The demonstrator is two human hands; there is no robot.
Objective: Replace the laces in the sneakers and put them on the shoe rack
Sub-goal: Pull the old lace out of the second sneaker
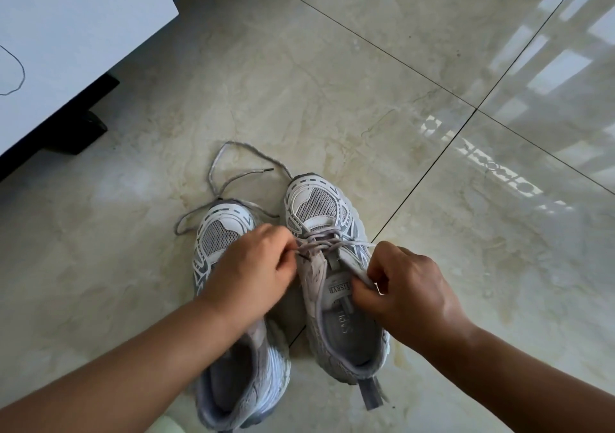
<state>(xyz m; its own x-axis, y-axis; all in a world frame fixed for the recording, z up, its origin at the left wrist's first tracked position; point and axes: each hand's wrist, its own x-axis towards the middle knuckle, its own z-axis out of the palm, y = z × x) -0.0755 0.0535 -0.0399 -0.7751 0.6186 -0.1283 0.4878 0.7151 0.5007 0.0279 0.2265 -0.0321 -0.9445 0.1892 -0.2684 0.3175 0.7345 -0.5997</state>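
Two grey-and-white sneakers stand side by side on the tiled floor (366, 66), toes pointing away from the person.

Right sneaker (332, 266): partly laced. A pale lace (357, 244) crosses the lower eyelets near the toe; the upper eyelets and the tongue are bare.

Left sneaker (229, 299): just beside the right one, its toe set slightly nearer the person. The left forearm covers its middle section, so its lacing cannot be determined.

Left hand (256, 266): fingers curled, fingertips pinching one end of the pale lace at the inner side of the right sneaker's eyelet row.

Right hand (406, 286): fingers curled, thumb and forefinger pinching the other end of the same lace, drawn out over the outer side of the right sneaker.

A loose grey lace (233, 179) with dark tips lies in an open loop on the floor beyond the left sneaker's toe, touching both sneakers' toe areas.

A white cabinet (66, 50) on a dark base occupies the upper left corner, well apart from the sneakers
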